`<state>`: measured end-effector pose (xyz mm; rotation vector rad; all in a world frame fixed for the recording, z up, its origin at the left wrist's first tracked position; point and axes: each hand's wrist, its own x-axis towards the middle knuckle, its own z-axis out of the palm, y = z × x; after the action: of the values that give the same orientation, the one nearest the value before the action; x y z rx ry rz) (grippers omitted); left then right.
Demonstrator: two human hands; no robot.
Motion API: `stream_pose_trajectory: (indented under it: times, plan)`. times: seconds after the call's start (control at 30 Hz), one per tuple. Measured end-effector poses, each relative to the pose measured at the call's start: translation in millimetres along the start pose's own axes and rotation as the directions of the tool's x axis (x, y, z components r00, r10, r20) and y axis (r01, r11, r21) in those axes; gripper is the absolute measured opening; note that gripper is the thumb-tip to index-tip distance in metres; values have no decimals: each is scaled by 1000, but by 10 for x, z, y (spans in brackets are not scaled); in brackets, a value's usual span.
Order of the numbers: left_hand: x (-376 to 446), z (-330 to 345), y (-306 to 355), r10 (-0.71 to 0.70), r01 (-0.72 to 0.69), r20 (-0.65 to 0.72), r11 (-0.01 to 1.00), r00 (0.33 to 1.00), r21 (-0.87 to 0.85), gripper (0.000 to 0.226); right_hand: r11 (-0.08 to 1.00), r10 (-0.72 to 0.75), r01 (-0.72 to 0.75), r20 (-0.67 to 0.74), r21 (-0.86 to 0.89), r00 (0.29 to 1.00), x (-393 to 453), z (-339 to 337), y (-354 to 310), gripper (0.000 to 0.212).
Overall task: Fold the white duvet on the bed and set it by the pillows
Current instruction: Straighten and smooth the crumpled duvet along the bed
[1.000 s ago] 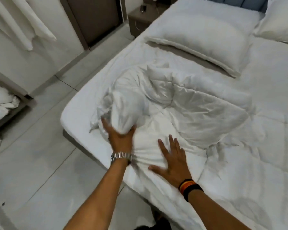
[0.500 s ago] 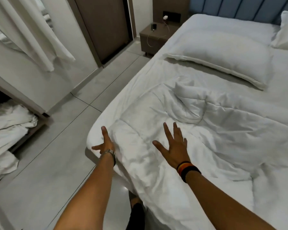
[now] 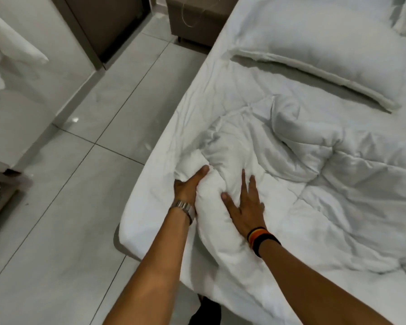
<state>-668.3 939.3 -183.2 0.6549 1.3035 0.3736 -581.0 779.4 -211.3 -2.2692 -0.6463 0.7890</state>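
The white duvet (image 3: 302, 174) lies rumpled across the bed (image 3: 197, 95), short of the pillows (image 3: 319, 50). The left hand (image 3: 188, 186) has its grip clamped on a bunched edge; the right hand (image 3: 246, 205) presses flat, fingers spread (gripping nothing). Best to find the true corner and smooth before folding.

brown nightstand (image 3: 192, 24) beside grey tiled floor (image 3: 80, 184)

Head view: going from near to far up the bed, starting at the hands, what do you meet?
Right hand flat on the duvet, left hand gripping its edge → bunched duvet → pillow → bedside table.
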Motion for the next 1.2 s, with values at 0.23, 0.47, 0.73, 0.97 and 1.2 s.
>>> stream_pose_trajectory:
  times: [0.23, 0.47, 0.73, 0.97, 1.2]
  plan:
    - [-849, -719, 1044, 746, -752, -98, 651, 659, -103, 53, 914, -400, 401, -38, 62, 916, 119, 176, -1370, 81]
    - [-844, -2086, -96, 398, -360, -38, 864, 917, 352, 118, 865, -82, 238, 344, -441, 935, -529, 886, -402, 93]
    - [-5, -2236, 671, 136, -26, -198, 880, 971, 475, 119, 964, 22, 3, 93, -267, 995, -459, 1025, -771, 96]
    - [2635, -1956, 1243, -63, 39, 34, 874, 997, 484, 148, 982, 136, -142, -55, -127, 989, 484, 1583, -1422, 90]
    - [3025, -965, 1737, -246, 73, 192, 774, 950, 629, 158, 896, 371, -400, -172, -190, 913, 1132, 2296, -1685, 90]
